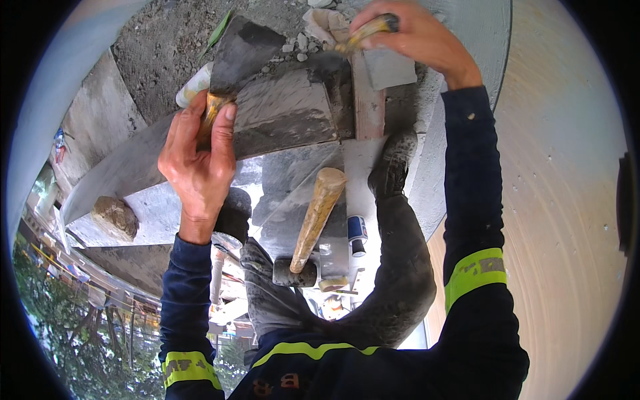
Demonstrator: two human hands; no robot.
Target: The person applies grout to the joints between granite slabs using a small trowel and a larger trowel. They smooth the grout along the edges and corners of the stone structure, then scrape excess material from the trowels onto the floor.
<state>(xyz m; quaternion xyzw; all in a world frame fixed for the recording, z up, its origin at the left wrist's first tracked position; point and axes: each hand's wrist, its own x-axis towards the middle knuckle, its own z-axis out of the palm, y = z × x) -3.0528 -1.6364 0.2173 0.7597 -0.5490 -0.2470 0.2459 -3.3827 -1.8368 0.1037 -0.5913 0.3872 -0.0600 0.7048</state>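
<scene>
My left hand (200, 153) is closed around the worn yellow handle (215, 107) of what looks like a trowel, with a broad grey blade (247, 53) reaching up over the rubble. Higher up on the right, my right hand (413, 37) grips a short tool with a yellow and black handle (373, 30). Its far end is smeared by motion, so I cannot tell its kind. Below the hands lie grey stone slabs (287, 107), smudged with dust. A mallet (320, 213) with a wooden handle and dark head rests on the slabs between my legs.
Loose soil and gravel (167, 53) spread at the far left. A wooden strip (369, 100) lies near my boot (393, 160). A rock (115, 218) sits on the left ledge, a blue and white cup-like container (358, 230) by my leg. A pale curved wall (553, 200) rises right.
</scene>
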